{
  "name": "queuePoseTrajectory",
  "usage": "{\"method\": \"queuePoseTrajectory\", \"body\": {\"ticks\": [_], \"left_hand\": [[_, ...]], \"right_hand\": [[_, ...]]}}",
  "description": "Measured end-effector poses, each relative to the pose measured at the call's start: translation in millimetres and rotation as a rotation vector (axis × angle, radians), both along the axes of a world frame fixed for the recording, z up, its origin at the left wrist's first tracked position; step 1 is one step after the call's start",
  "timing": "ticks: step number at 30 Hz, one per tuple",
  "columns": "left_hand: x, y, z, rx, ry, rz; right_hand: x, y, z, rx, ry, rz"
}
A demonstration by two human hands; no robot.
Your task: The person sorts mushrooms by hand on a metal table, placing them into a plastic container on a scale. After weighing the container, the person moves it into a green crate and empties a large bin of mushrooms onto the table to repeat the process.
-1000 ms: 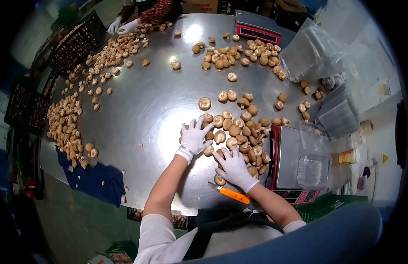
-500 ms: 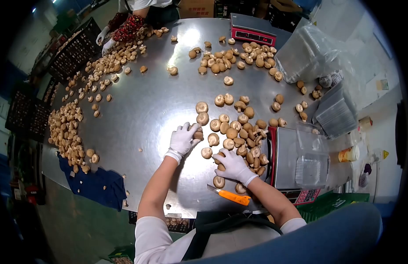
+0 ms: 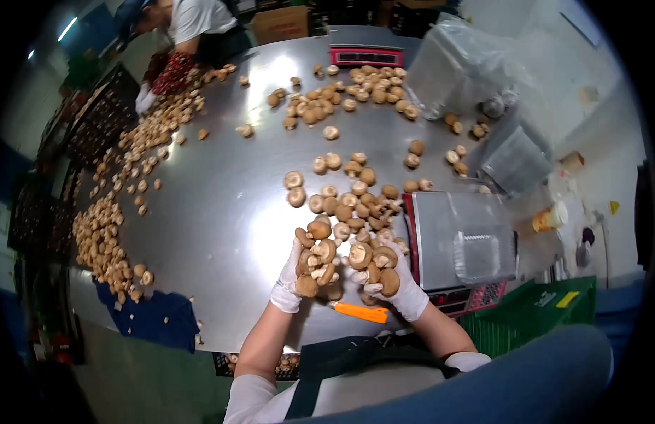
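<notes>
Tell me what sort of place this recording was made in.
Probably a produce sorting or packing room: loose mushrooms lie heaped on a large metal table, a clear plastic tray sits on a digital scale, and a black crate stands near a co-worker.

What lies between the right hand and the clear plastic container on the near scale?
In the head view, the scale's red edge and a bare strip of its metal plate lie between the right hand and the clear plastic container.
</notes>
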State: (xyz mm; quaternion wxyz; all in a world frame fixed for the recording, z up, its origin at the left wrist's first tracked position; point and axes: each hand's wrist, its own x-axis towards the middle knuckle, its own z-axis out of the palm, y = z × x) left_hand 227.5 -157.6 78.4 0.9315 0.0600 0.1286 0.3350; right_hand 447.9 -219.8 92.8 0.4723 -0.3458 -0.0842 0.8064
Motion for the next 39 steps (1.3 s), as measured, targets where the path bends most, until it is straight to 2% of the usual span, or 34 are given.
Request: {"method": "queuePoseTrajectory", "body": {"ticks": [1,3,5,7,8,11,12,14,15,16,17,18,20,21,22,24,26,29,32,34,35,36,38,39], "left_hand": [[10,-5,9,-0.02,-0.013,-0.021],[31,-11,18,-0.008,0.026,-0.031],[50,-12,23,0.012,-0.056,-0.102],[76,-15,40,0.045,-0.113,-0.159],[92,-17,55,0.046,-0.131,-0.178],[142,-22,104,0.213,0.152,-0.234],[168,-19,105,0.17,0.131,-0.277],[220,-23,98,0.413,0.037,-0.245],[240,-28,108,0.53,0.114,-0.21],[259,-34,118,0.647,0.193,-0.175],[275,-39,119,0.918,0.339,-0.048],[290,-48,112,1.116,0.378,0.141],[302,-53,98,1.482,0.547,0.232],[306,-54,87,1.618,0.663,0.185],[303,-57,88,1.647,0.793,0.094],[302,-59,90,1.804,0.889,0.219],[299,-61,92,1.863,0.959,0.212],[291,-63,92,1.929,0.972,0.112],[277,-65,99,1.86,0.851,0.32],[250,-60,103,1.797,0.845,0.359],[233,-56,99,1.736,0.885,0.424],[213,-52,86,1.662,0.982,0.366],[164,-47,72,1.654,1.257,0.376],[141,-46,59,1.618,1.367,0.327]], "right_hand": [[7,-4,32,-0.13,0.542,0.028],[22,-17,36,-0.02,0.535,-0.011],[45,-31,50,0.031,0.545,-0.042],[73,-52,67,0.108,0.211,-0.143],[79,-55,101,0.104,-0.017,-0.299],[140,-79,114,0.36,-0.398,-0.561],[158,-83,121,0.452,-0.575,-0.624],[195,-94,124,0.458,-0.924,-0.619],[213,-92,109,0.521,-1.122,-0.667],[218,-91,106,0.528,-1.123,-0.662],[222,-93,104,0.495,-1.197,-0.642],[226,-96,101,0.46,-1.27,-0.621],[227,-98,90,0.446,-1.361,-0.599],[228,-100,86,0.478,-1.534,-0.556],[226,-99,84,0.512,-1.697,-0.509],[220,-103,83,0.521,-1.756,-0.527],[216,-105,89,0.591,-1.938,-0.41],[214,-104,79,0.539,-1.858,-0.454],[214,-100,81,0.499,-1.806,-0.567],[207,-100,89,0.521,-1.869,-0.625],[196,-99,96,0.539,-1.911,-0.675],[183,-97,101,0.543,-1.905,-0.671],[153,-91,109,0.628,-1.745,-0.642],[134,-83,114,0.715,-1.763,-0.541]]}}
